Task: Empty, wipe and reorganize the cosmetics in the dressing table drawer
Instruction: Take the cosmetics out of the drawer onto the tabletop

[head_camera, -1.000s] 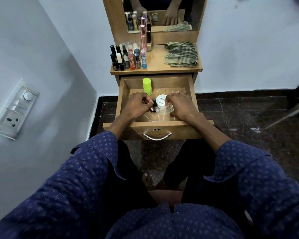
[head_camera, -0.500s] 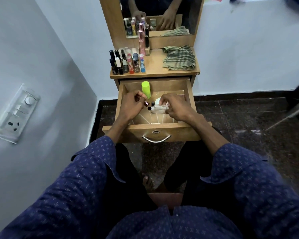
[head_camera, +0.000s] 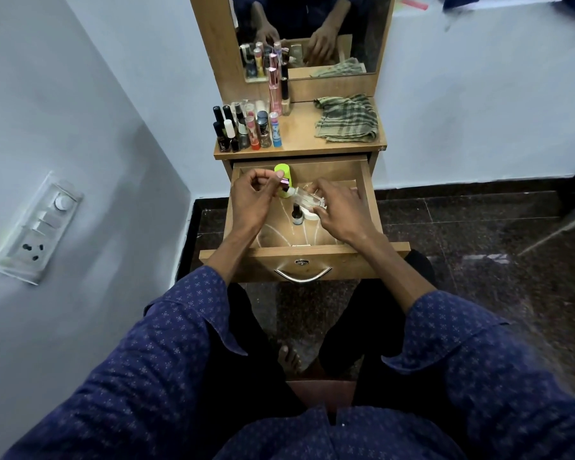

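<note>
The wooden drawer [head_camera: 304,249] stands pulled open below the dressing table top. Above it my right hand [head_camera: 340,212] grips a clear glass bottle [head_camera: 304,197], tilted with its neck to the left. My left hand [head_camera: 254,200] pinches a small dark pink item [head_camera: 284,184] at the bottle's neck. Inside the drawer stand a lime green container [head_camera: 284,171] and a small dark bottle [head_camera: 296,214]. A white round jar [head_camera: 311,216] lies partly hidden under my right hand.
Several nail polish and cosmetic bottles [head_camera: 246,131] stand in a cluster on the left of the table top [head_camera: 299,141]. A folded green checked cloth [head_camera: 347,119] lies on its right. A mirror [head_camera: 309,31] rises behind. A switchboard [head_camera: 35,227] is on the left wall.
Both hands have risen from the drawer floor, the right lifting the clear bottle and the left lifting the small pink item. The small dark bottle and white jar are now uncovered.
</note>
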